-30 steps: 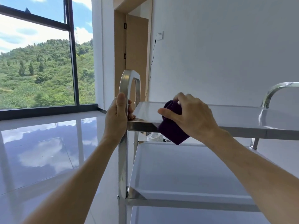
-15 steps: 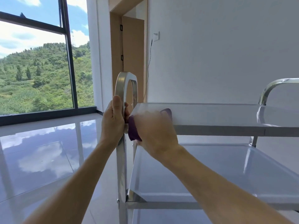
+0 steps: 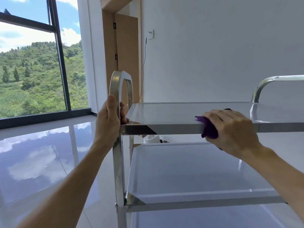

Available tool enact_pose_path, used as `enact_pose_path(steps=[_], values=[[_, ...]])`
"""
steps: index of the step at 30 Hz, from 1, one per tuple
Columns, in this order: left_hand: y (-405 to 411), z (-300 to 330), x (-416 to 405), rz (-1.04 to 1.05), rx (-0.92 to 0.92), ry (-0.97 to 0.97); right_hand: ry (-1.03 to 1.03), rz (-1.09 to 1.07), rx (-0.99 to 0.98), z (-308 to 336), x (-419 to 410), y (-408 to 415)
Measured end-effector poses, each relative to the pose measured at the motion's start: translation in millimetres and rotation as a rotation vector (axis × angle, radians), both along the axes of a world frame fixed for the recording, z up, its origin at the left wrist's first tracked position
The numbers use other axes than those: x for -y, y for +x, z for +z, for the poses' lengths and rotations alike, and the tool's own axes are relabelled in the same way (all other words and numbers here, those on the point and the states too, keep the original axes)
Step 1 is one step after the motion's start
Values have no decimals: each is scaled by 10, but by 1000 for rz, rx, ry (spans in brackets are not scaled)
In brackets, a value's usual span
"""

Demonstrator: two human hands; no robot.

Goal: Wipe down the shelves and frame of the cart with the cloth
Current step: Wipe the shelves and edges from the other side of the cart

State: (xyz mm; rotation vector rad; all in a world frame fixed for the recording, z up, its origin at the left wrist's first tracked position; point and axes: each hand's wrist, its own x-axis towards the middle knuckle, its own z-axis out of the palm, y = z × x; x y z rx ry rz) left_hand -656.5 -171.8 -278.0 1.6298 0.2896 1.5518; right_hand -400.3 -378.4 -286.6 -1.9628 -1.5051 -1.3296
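Two hands are on the steel cart [image 3: 189, 129]. The left hand [image 3: 109, 120] is curled round the upright handle loop [image 3: 117, 83] at the cart's left end, thumb up along the outer face of the bar and fingers wrapped behind it, just above the corner of the top shelf [image 3: 181, 111]. The right hand [image 3: 230, 129] grips a bunched purple cloth [image 3: 209, 127] and presses it against the front edge of the top shelf, towards the right half of that edge; the cloth folds over the rim, part on top and part hanging below. A middle shelf [image 3: 189, 170] lies underneath, with a lower one partly in view at the bottom. Behind the cart stand a white wall, a wooden door [image 3: 126, 55] and a large window [image 3: 32, 63] looking onto green hills.
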Motion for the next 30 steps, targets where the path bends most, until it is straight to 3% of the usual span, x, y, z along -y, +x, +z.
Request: enact_pose_path(steps=[3, 9, 13, 17, 22, 24, 27, 30], values=[[-3, -4, -3, 17, -7, -3, 23, 47, 37, 9, -265, -384], [-61, -6, -64, -26, -24, 21, -126, 119, 154, 4, -809, -968], [-81, -5, -121, -53, -45, 32, -51, 165, 145, 39, -424, -438], [-48, -13, -96, -49, -52, 45, 11, 40, 114, 19, 148, 353], [-41, 32, -7, -6, -85, 57, 30, -7, 115, 31, 238, 484], [-60, 69, 14, 103, -124, 70, 30, 6, 110, 31, 206, 431], [-108, 169, 44, 469, -78, 103, 43, -7, 121, 38, 169, 318], [-73, 342, 266, 667, 30, 343, 15, -49, 110, 41, 86, 171]])
